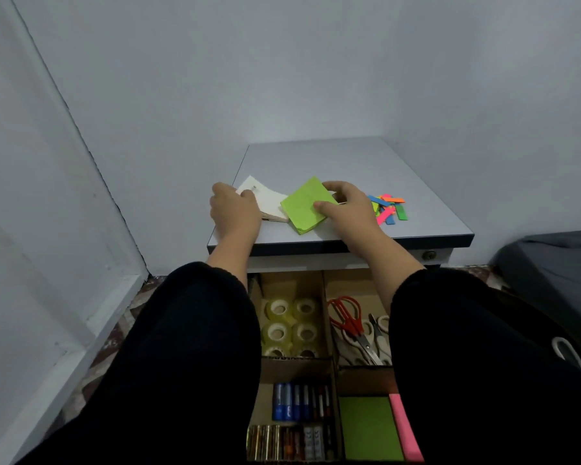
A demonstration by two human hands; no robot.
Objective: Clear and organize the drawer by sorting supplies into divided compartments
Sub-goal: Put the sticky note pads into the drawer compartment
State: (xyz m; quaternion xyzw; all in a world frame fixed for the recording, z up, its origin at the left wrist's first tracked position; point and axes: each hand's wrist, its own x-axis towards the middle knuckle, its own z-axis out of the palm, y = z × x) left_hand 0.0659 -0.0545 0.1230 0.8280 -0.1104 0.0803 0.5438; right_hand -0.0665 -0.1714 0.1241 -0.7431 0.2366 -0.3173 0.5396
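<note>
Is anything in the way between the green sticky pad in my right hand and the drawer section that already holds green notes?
Nothing visible. The right hand grips the green sticky note pad; the compartment's green pad lies uncovered.

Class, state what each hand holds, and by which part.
Right hand grips the green sticky-note pad at its right corner; left hand holds the white pad by its left edge.
</note>
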